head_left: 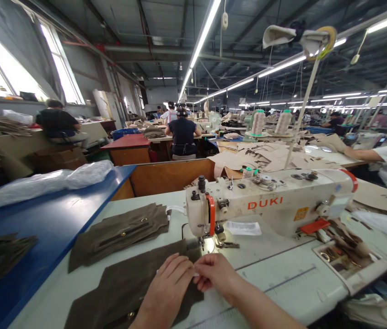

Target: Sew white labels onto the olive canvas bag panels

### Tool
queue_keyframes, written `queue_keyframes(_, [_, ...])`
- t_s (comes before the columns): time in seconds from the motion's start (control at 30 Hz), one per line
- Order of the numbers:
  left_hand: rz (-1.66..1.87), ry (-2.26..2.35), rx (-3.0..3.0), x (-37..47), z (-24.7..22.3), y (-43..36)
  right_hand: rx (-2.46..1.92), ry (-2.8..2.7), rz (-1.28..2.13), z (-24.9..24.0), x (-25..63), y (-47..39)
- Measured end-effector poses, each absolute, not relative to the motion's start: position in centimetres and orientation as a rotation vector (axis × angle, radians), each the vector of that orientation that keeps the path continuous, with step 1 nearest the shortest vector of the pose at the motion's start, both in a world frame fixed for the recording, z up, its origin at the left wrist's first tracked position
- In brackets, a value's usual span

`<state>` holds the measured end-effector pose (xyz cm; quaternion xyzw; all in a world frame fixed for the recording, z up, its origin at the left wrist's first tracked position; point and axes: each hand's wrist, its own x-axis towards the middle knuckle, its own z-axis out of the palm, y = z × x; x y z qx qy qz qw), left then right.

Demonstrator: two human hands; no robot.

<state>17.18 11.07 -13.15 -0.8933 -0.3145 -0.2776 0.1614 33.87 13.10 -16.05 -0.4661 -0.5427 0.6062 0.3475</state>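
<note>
Beneath the left hand (170,287), the dark fabric (133,273) lies partly hidden.

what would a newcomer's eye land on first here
Probably the white sewing machine with orange DUKI lettering, right of centre. Just below its needle end, two bare hands meet over dark olive fabric. A glossy blue table fills the left side.

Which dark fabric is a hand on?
The front piece, under the left hand; the stack behind it and the pile on the blue table are untouched.
</note>
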Motion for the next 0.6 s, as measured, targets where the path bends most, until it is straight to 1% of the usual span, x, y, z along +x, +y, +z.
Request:
queue_keyframes(0.1, [-0.715,-0.959,-2.628,17.1,-14.1,11.8,-1.297,-1.414,1.410,-15.5,34.8,12.7])
queue_keyframes(0.2, [-0.629,-1.032,-2.684,17.1,-15.2,12.3,-1.293,-1.637,0.965,-15.2,36.0,11.2])
queue_keyframes(0.27, [-0.596,-1.031,-2.715,17.1,-15.6,12.5,-1.192,-1.923,0.646,-15.5,36.7,10.0])
queue_keyframes(0.3, [-0.588,-1.024,-2.729,17.1,-15.7,12.6,-1.121,-2.076,0.545,-15.7,36.9,9.4])
queue_keyframes(0.43, [-0.538,-0.983,-2.786,17.3,-15.4,13.0,-0.948,-2.478,0.442,-16.7,37.3,8.3])
queue_keyframes(0.6, [-0.478,-0.964,-2.846,17.6,-14.3,13.3,-0.943,-2.528,0.414,-17.0,37.3,8.3])
